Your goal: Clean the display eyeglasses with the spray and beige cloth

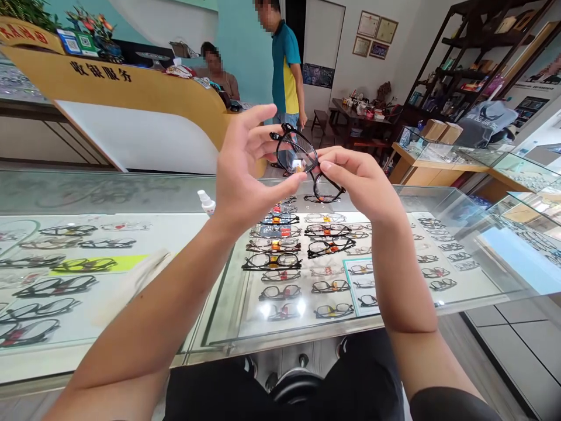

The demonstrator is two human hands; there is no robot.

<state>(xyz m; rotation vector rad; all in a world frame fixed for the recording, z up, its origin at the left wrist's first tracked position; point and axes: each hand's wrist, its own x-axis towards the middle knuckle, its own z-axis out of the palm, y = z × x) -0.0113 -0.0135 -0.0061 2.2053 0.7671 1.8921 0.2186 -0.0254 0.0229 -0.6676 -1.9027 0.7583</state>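
Observation:
A pair of black-framed eyeglasses [297, 153] is held up above the glass counter, tilted down to the right. My left hand [245, 164] reaches round its left lens, the thumb at the lower rim and some fingers behind; the index finger points up. Near the bridge, my right hand [357, 178] pinches the frame between thumb and fingers. The right lens hangs below that pinch. Under both hands, rows of eyeglasses [272, 261] with small coloured stickers lie inside the glass display counter [245, 327].
A small white spray bottle [205, 202] and a whitish cloth [131, 286] are left of my arms. Across the room, one person [287, 70] stands and another [219, 73] sits behind a yellow reception desk [175, 96]. More display cases [438, 158] are at right.

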